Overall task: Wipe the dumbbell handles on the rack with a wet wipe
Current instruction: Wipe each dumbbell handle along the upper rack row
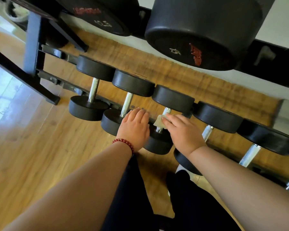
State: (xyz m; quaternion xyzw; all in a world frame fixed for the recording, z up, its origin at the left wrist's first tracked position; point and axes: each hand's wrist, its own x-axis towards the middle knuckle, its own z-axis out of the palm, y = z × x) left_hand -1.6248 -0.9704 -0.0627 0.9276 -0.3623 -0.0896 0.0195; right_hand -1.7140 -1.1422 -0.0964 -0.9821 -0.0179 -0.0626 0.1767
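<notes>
A low rack holds a row of black dumbbells with chrome handles. My right hand holds a pale wet wipe wrapped round the third dumbbell's handle, fingers curled over it. My left hand, with a red bead bracelet at the wrist, rests flat with fingers straight on the rack rail and the near head of the second dumbbell. The first handle and second handle lie bare to the left. More handles continue to the right.
Two big black dumbbells sit on the upper shelf above the row. Black rack legs stand at the left on a wooden floor. My dark-trousered legs stand close below the rack.
</notes>
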